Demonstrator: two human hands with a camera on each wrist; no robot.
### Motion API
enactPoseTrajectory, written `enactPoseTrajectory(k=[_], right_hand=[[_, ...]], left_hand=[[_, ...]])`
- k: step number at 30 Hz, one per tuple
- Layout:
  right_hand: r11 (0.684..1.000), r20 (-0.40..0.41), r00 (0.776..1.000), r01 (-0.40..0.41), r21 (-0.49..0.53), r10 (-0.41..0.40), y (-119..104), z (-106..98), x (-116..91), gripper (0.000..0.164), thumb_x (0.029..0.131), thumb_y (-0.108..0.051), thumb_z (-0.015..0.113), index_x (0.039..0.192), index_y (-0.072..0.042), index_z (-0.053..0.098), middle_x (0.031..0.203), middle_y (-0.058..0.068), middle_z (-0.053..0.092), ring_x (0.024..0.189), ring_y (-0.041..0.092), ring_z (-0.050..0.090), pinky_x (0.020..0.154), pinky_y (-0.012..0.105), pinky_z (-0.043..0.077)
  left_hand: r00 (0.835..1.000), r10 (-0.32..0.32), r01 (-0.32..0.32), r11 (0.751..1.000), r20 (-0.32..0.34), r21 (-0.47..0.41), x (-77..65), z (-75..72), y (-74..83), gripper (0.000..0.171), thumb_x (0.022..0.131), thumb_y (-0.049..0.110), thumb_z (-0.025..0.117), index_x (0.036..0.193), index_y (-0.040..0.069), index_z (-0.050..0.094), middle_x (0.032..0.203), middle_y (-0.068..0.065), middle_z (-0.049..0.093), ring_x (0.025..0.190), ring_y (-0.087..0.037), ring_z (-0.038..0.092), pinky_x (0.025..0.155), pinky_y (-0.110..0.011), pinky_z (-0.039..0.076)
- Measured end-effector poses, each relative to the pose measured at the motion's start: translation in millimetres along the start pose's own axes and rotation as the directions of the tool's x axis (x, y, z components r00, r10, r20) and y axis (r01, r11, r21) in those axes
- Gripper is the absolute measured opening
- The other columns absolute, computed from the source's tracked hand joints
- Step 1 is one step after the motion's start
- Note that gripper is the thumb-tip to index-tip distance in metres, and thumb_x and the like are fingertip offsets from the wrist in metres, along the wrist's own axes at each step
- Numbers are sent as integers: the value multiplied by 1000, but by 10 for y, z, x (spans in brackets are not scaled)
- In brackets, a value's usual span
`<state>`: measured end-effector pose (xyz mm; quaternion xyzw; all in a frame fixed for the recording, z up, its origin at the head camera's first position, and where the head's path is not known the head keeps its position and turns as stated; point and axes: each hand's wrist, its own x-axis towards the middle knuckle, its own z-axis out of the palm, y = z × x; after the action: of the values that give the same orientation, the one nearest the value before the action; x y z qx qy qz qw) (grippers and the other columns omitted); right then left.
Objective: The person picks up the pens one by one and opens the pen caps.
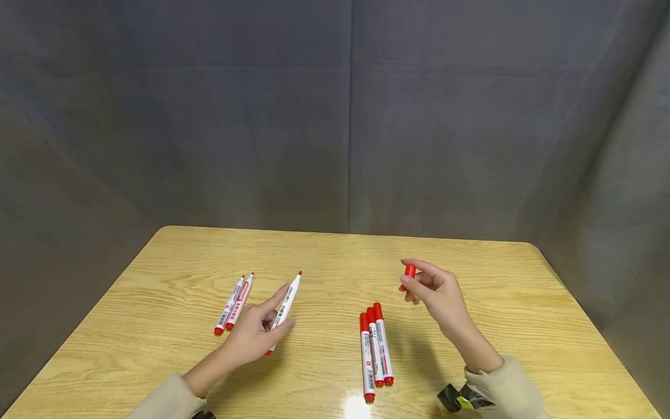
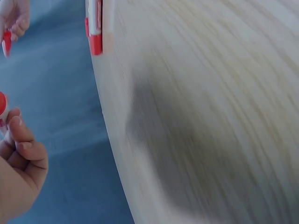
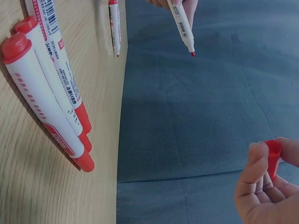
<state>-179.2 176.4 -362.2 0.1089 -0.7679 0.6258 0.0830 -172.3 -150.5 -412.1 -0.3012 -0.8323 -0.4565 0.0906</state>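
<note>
An uncapped white marker with a red tip is pinched in my left hand, its tip pointing up and away. In my right hand, thumb and fingers grip a red marker cap; its hollow end shows in the right wrist view, where the cap is held upright. Left of my left hand lie two uncapped markers, one white and one with a red label, side by side. Between the hands, three capped red markers lie in a row.
All of this is on or above a light wood table. A dark grey curtain hangs behind and beside it. Black straps with small devices sit at the wrists.
</note>
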Motion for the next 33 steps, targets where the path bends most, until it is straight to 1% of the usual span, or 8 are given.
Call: enactPoseTrajectory(k=[3, 6, 12, 18, 20, 26, 29, 33], right_hand=[[1000, 6, 1000, 0, 5, 0, 9, -6, -1, 35, 85, -7, 63, 116, 6, 56, 73, 10, 63, 57, 14, 56, 56, 26, 48], [1000, 14, 1000, 7, 10, -8, 21, -11, -1, 34, 85, -7, 62, 116, 7, 56, 72, 6, 63, 56, 14, 56, 55, 26, 48], [1000, 21, 1000, 7, 4, -7, 37, -35, -7, 34, 86, -6, 61, 117, 7, 55, 73, 13, 62, 57, 13, 57, 55, 27, 49], [1000, 27, 1000, -4, -15, 4, 47, -68, -14, 35, 86, -7, 62, 117, 7, 55, 73, 12, 62, 58, 14, 58, 56, 29, 50], [1000, 26, 1000, -6, -17, 7, 48, -79, -17, 35, 86, -7, 61, 117, 7, 55, 74, 13, 62, 58, 14, 58, 57, 29, 50], [1000, 25, 1000, -13, -23, 14, 60, -99, -24, 36, 86, -8, 61, 118, 6, 55, 75, 19, 61, 58, 14, 58, 57, 28, 50], [999, 23, 1000, -14, -31, 15, 70, -108, -29, 35, 86, -8, 61, 118, 6, 55, 75, 20, 61, 58, 15, 58, 56, 27, 49], [999, 21, 1000, -17, -30, 18, 76, -119, -36, 35, 86, -8, 62, 118, 6, 55, 75, 19, 61, 58, 15, 58, 56, 28, 49]], left_hand=[[1000, -12, 12, 999, -11, 32, -16, -59, -52, 59, 84, 7, 63, 136, -4, 38, 45, 16, 37, 38, 9, 26, 33, -13, 24], [999, -42, 43, 997, -10, 70, -29, -120, -103, 60, 85, 9, 63, 137, -4, 36, 45, 16, 35, 37, 9, 24, 33, -13, 23], [992, -125, 124, 988, 11, 96, -51, -245, -195, 62, 87, 15, 61, 138, -4, 33, 45, 12, 39, 34, 5, 29, 31, -17, 28], [990, -143, 141, 981, 5, 131, -75, -359, -322, 62, 86, 11, 62, 138, -5, 32, 46, 11, 42, 33, 4, 32, 31, -18, 30], [988, -153, 150, 978, 6, 144, -82, -392, -363, 63, 86, 10, 62, 138, -6, 31, 46, 11, 42, 33, 3, 33, 31, -18, 30], [983, -183, 177, 955, 0, 237, -93, -492, -462, 64, 85, 13, 63, 138, -5, 32, 48, 9, 44, 34, 1, 36, 33, -20, 33], [980, -198, 191, 939, -3, 285, -100, -549, -502, 65, 85, 13, 64, 138, -6, 32, 49, 8, 45, 34, 0, 36, 33, -21, 34], [977, -215, 202, 922, 2, 330, -103, -628, -552, 63, 86, 13, 62, 137, -9, 32, 49, 7, 49, 34, -1, 36, 33, -21, 32]])
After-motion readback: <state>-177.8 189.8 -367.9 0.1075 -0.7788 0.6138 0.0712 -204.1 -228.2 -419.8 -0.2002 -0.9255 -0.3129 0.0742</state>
